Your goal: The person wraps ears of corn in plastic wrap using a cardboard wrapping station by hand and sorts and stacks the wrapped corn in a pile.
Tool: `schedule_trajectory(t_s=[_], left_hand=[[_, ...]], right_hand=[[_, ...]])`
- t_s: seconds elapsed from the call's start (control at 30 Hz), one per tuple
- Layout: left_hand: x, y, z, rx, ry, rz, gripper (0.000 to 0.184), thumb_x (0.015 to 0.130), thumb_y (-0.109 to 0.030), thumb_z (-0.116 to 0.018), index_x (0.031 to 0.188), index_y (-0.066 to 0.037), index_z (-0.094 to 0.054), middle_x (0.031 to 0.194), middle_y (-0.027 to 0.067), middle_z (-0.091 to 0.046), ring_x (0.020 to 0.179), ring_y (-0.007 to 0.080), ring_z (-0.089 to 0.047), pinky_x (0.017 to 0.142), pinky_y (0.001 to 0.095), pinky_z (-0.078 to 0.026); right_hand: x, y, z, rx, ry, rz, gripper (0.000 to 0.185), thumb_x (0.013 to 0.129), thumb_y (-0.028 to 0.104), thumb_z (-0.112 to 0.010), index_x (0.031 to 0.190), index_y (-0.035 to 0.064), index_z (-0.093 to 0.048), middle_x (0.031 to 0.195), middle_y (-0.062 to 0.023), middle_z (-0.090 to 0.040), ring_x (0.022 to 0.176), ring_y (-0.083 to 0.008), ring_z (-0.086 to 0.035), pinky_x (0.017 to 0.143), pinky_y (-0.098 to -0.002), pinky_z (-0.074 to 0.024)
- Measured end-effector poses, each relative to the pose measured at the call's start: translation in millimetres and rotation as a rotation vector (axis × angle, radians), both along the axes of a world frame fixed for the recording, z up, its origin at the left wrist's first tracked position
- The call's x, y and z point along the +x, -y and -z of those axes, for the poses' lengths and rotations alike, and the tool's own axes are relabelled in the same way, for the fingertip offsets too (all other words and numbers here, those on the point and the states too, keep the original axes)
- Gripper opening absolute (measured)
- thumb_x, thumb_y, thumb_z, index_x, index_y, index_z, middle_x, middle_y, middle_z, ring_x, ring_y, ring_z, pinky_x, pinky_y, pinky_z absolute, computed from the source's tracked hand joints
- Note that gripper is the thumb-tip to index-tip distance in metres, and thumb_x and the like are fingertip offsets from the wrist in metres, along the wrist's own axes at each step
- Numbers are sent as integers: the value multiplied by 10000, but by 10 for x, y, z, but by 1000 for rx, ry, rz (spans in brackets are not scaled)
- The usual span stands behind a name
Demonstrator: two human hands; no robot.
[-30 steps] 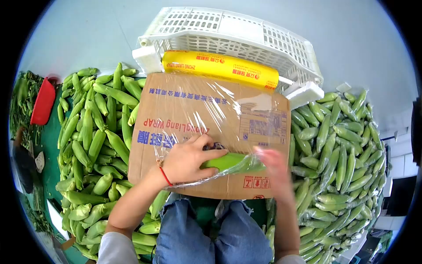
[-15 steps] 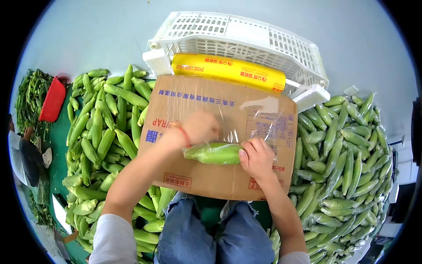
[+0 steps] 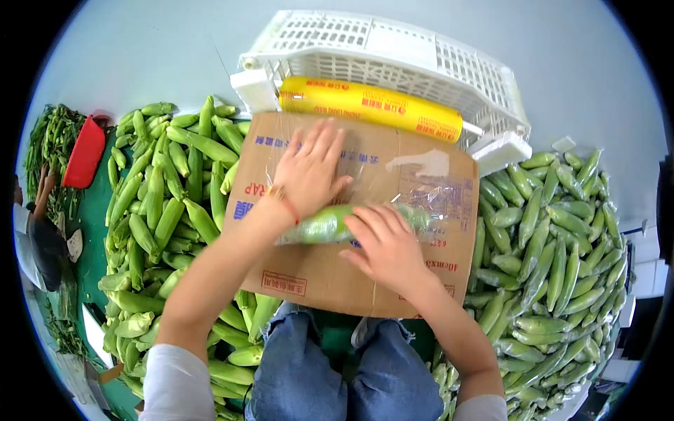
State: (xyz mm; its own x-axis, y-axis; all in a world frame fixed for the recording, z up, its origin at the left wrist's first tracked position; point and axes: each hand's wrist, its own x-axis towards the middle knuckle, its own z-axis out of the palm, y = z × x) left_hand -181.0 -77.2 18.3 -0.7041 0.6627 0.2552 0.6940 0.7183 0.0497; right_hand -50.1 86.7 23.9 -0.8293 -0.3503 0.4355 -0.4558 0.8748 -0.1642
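Film-wrapped corn ear (image 3: 320, 227): mid-cardboard (image 3: 344, 284) | hands apart: left hand (image 3: 310, 167) spread flat on cardboard's far half, perhaps smoothing film; right hand (image 3: 382, 240) laid loosely over ear, likely steadying it

On the yellow roll (image 3: 370, 109) we see red Chinese letters, 保鲜膜, and to their left a small blurry line that may say ZHONG LIANG WRAP. On the cardboard box (image 3: 337, 281) we find more words. Blue Chinese letters run along the far edge, and the left hand (image 3: 312, 165) hides some of them. On the left side we read RAP in red, and just under it sits a big blue 膜. On the right side we read 40cm in red. A red frame (image 3: 284, 283) near the bottom left says 生鲜包装用. The blue chart (image 3: 456, 196) on the right is too tiny for us to read.
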Motion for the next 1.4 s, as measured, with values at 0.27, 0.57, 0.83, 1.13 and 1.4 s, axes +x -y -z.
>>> schedule_trajectory(t_s=[0.27,0.57,0.83,1.13,1.4], left_hand=[[-518,-350,150,-279,388,239,629,778,-195,-696,1272,101,-443,1393,268,-403,1234,361,-468,1030,371,-410],[-84,9,-167,629,493,103,485,776,-310,-706,1186,-62,-627,1264,156,-581,1223,367,-498,1030,408,-401],[852,-363,-130,2050,1884,783,568,844,-107,-563,1396,-116,-431,985,169,-618,955,326,-629,857,482,-507],[912,-48,162,1980,1367,-614,85,915,-118,-533,992,-82,-539,784,87,-572,712,224,-609,674,373,-541],[1511,319,219,1220,2151,-465,669,964,-595,-316,1122,1,-576,757,150,-672,656,233,-663,567,369,-561]], right_hand=[[-373,-31,121,83,153,-104,540,663,431,-758,1012,76,-550,835,-87,-595,740,-253,-627,606,-352,-499],[1240,-485,-123,-467,959,-47,707,784,584,-648,1246,67,-511,819,-162,-650,646,-281,-670,543,-329,-536],[850,-46,-67,-2354,1888,-369,800,873,697,-419,1308,25,-411,750,-168,-565,462,-214,-546,366,-296,-449],[847,-343,-183,-151,454,186,710,748,445,-736,1317,107,-479,775,-59,-586,567,-194,-604,483,-244,-487],[562,-490,-610,-1380,1,-367,389,954,422,-506,959,53,-631,700,-2,-549,573,-140,-554,578,-346,-483]])
